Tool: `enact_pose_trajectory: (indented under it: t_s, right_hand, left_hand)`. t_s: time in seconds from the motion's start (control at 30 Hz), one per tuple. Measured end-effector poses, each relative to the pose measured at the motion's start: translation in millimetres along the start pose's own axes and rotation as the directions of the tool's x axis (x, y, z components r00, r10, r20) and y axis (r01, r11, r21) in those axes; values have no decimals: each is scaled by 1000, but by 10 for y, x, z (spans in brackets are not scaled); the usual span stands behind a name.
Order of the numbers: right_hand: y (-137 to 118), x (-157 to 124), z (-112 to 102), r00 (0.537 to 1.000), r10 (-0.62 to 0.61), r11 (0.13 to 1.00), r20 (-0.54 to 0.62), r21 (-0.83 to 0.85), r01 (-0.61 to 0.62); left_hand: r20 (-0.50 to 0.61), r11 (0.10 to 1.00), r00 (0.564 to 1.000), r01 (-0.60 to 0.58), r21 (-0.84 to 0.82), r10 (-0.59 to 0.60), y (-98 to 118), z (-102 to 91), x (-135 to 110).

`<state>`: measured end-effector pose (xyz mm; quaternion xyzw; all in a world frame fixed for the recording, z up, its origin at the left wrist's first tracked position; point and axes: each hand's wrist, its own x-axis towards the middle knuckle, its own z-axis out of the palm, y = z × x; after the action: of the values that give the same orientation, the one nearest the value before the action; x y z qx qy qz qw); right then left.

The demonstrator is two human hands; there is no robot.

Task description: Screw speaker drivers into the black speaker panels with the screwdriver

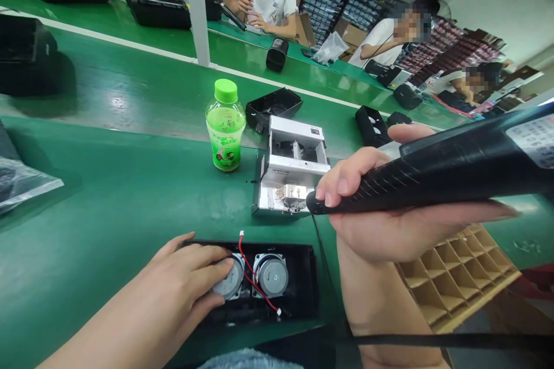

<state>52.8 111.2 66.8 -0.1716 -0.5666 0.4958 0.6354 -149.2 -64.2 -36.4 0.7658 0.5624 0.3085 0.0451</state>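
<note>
Green belt (99, 202) under black speaker housing (303, 282)

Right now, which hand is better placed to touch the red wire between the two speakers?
The left hand, probably: it rests on the left speaker beside the red wire, while the right hand grips a black corded tool.

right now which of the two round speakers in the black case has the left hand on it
The speaker on the left of the pair: the left hand covers part of it, while the other speaker sits uncovered.
</note>
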Motion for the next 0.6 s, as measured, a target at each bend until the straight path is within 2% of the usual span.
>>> enact_pose_trajectory:
  t_s: [0.17, 0.33, 0.4, 0.5, 0.6]
  right_hand:
    - [219, 10, 11, 994, -28, 999, 102, 19, 26]
    - [348, -4, 18, 994, -93, 994, 55, -45, 95]
    - [359, -18, -14, 998, -67, 996, 19, -63, 68]
    - [346, -74, -84, 999, 38, 998, 26, -59, -37]
    - [215, -169, -128, 998, 50, 999, 34, -16, -50]
  left_hand:
    - [119, 1000, 993, 19, -7, -18, -47, -21, -45]
    - [284, 993, 954, 111, -51, -92, -42, -82, -23]
    - [345, 985, 930, 161, -65, -129, -37, -110, -18]
    - [439, 973, 884, 216, -77, -162, -35, -146, -8]
    - [490, 961, 851, 263, -87, -188, -24, -158, 13]
